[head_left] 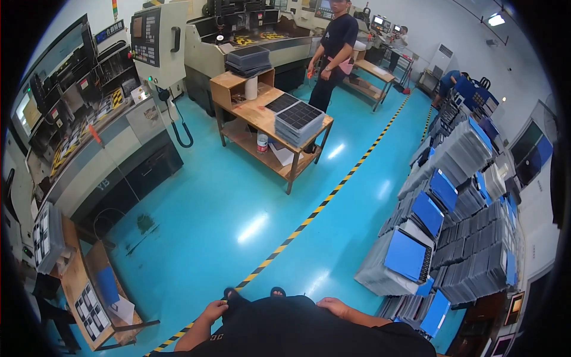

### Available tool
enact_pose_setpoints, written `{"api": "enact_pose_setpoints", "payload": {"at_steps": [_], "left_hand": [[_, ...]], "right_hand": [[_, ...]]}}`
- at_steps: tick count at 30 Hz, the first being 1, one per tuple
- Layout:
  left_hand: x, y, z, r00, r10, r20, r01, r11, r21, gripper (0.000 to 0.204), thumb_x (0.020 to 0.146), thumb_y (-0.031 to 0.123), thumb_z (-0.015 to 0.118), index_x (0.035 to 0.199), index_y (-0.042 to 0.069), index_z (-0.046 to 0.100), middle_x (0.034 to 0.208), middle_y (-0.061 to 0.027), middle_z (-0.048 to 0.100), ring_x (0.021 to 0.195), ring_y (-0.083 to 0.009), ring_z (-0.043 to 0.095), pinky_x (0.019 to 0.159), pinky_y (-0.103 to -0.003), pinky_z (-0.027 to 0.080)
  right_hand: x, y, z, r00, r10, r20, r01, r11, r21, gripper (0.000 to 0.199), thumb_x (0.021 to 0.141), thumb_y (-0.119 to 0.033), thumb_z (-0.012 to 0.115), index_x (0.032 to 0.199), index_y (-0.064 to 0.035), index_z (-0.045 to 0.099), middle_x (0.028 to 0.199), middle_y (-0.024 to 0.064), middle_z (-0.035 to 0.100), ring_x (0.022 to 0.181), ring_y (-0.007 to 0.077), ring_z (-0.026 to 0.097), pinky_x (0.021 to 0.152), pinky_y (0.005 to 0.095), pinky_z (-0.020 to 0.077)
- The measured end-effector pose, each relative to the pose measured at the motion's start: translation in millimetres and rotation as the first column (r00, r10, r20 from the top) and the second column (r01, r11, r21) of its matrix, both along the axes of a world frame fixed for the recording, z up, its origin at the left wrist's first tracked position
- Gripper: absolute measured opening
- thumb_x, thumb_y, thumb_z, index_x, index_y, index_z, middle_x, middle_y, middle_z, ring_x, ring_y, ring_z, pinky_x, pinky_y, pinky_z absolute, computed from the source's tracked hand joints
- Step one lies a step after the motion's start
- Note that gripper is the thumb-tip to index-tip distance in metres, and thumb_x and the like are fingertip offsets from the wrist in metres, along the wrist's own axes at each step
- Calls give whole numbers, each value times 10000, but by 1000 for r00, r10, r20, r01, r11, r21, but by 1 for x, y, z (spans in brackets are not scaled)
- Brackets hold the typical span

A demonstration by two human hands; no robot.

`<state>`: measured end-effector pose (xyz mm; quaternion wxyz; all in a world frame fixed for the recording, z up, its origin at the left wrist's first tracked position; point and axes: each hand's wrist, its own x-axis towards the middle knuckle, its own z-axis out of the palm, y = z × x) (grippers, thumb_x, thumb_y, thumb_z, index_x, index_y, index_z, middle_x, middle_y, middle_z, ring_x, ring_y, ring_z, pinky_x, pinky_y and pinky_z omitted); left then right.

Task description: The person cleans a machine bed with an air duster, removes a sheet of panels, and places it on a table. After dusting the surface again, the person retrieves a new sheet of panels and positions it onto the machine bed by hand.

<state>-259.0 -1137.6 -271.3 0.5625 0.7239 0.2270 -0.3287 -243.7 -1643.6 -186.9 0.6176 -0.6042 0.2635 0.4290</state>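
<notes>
My left hand (pixel 213 310) is at my left side, by the black trouser leg, with its fingers curled closed. What it holds, if anything, is too small to make out. My right hand (pixel 334 306) rests against the right edge of my black shirt (pixel 279 324), its fingers bent in and partly hidden. Whether it grips the cloth does not show. Ahead is a wooden work table (pixel 256 110) carrying a stack of clear trays with dark panels (pixel 299 123), and more dark trays (pixel 247 60) on its raised shelf.
Yellow-and-black floor tape (pixel 309 219) runs away from my feet. Tall tray stacks with blue sheets (pixel 410 253) line the right. Machines (pixel 113 143) and a wooden side table (pixel 74 285) stand left. One person (pixel 336 50) stands behind the work table; another (pixel 447 86) bends far right.
</notes>
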Motion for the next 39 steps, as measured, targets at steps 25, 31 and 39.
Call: {"api": "enact_pose_setpoints", "payload": {"at_steps": [25,31,39], "left_hand": [[471,-93,167,635,-548,544,709,693,-129,372,904,196,656,1228,31,574,1165,-115,651,1079,-200,621,931,-337,487],[481,-70,82,562,-765,315,799,601,33,465,887,380,639,1196,35,601,1156,-141,653,1055,-234,629,930,-365,481],[481,-8,-44,608,-663,-436,777,610,155,532,828,439,637,1219,78,626,1205,-151,633,1085,-328,610,893,-466,498]], "right_hand": [[413,232,301,90,36,995,-602,798,26,338,756,38,658,632,-82,367,558,28,453,465,211,446,443,328,326],[475,159,149,376,306,875,-302,933,-197,236,788,-111,719,887,-57,512,725,54,572,643,150,561,613,301,456],[399,-77,-82,926,206,317,-56,904,-423,633,840,-404,691,1283,23,545,1120,181,654,1020,234,628,858,351,501]]}}
